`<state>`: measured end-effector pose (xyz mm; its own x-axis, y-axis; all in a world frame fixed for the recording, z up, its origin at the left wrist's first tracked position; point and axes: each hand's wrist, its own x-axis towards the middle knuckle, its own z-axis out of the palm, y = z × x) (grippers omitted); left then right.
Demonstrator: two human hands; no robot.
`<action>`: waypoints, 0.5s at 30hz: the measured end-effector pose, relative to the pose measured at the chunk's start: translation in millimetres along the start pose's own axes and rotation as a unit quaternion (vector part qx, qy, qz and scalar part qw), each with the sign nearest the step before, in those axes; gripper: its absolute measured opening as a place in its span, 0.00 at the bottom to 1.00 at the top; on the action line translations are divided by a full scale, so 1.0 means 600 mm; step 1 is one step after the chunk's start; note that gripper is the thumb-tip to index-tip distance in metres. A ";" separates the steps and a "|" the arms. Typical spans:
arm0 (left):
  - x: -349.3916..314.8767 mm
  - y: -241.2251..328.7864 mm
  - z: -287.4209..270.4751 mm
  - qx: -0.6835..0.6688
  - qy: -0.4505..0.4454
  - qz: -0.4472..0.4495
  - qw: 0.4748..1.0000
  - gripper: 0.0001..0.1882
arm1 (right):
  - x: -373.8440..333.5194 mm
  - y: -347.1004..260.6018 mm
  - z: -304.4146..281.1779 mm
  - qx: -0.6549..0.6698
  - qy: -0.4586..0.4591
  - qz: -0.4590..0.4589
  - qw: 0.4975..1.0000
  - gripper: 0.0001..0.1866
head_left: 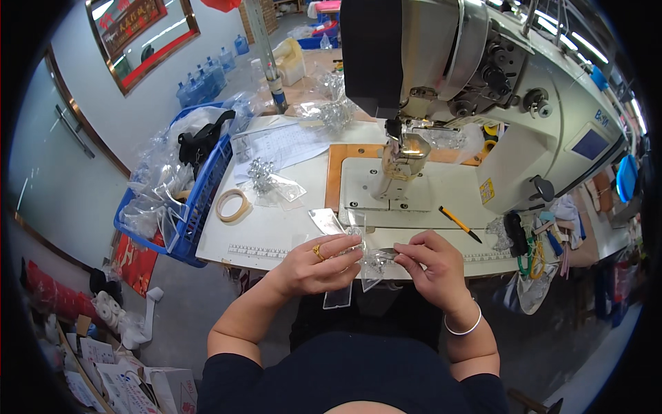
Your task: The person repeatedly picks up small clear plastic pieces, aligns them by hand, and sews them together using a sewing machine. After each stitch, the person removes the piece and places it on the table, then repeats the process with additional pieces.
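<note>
My left hand (318, 262), with a gold ring, and my right hand (429, 261), with a white bangle at the wrist, meet at the near edge of the white sewing table (276, 234). Together they hold a small clear plastic bag (372, 263) with small shiny metal pieces inside it. Another clear flat sleeve (338, 297) hangs below my left hand. The post-bed sewing machine (483, 83) stands just beyond, its needle post (401, 162) straight ahead of my hands.
A roll of tape (233, 205), a clear bag of metal pieces (270, 181) and papers (283, 143) lie left on the table. A yellow-and-black pen (459, 223) lies right. A blue basket (196, 200) of plastic bags hangs at the left edge. Straps and cords (534, 248) dangle at right.
</note>
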<state>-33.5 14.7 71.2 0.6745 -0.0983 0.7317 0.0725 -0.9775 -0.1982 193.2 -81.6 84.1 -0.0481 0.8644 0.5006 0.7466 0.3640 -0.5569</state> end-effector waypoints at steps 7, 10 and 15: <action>0.005 0.009 0.002 -0.010 -0.002 0.004 1.000 0.08 | 0.009 0.005 0.007 0.060 -0.046 0.022 0.997 0.06; 0.004 0.012 0.005 -0.017 0.002 0.002 1.000 0.08 | 0.009 0.004 0.010 0.052 -0.039 0.008 0.998 0.06; 0.002 0.012 0.005 -0.020 0.000 -0.001 1.000 0.08 | 0.002 0.007 0.015 0.077 -0.006 0.039 0.996 0.05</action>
<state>-29.9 8.3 68.9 0.6749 -0.0955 0.7317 0.0456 -0.9843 -0.1705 190.1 -75.8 76.3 -0.0028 0.8954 0.4452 0.6377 0.3445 -0.6889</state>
